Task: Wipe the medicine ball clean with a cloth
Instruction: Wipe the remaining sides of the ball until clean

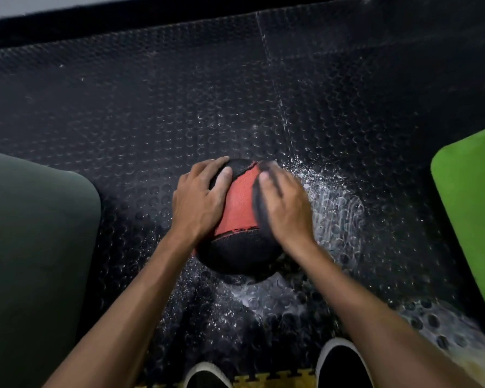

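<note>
Left hand [199, 203] lies flat on the pebbled round ball [240, 205]; right hand [284, 208] presses a dark cloth [259, 203] to it

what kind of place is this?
Likely a gym floor: black studded rubber flooring, a red and black medicine ball, and a green exercise mat beside it.

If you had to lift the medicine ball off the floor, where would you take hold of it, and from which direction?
The medicine ball is round, with no handle in view, so I would probably cup it from above on opposite sides. The left hand already rests on its left side; the right hand presses the dark cloth on the right.
</note>
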